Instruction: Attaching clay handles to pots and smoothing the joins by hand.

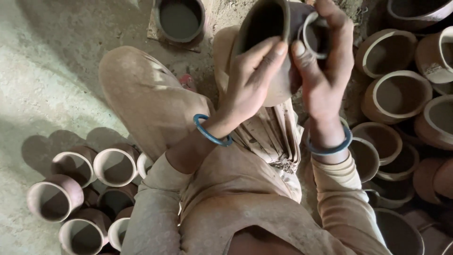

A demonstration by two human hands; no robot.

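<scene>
A dusty grey floor [52,61] spreads under the seated person, with clay pots [396,94] crowded on the right, a smaller cluster of cups [115,165] at lower left and a dark bowl [180,19] ahead. Above the lap, the left hand [250,80] wraps around a wet clay cup [266,28], fingers closed on its wall. The right hand [325,71] pinches a small clay loop [314,35] against the cup's side.

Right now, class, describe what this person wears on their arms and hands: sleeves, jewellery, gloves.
Both arms have long, loose, dusty beige sleeves pushed back from the wrists. Each wrist carries one plain blue bangle: left bangle, right bangle. The left hand and right hand are bare, with no gloves or visible rings.
</scene>
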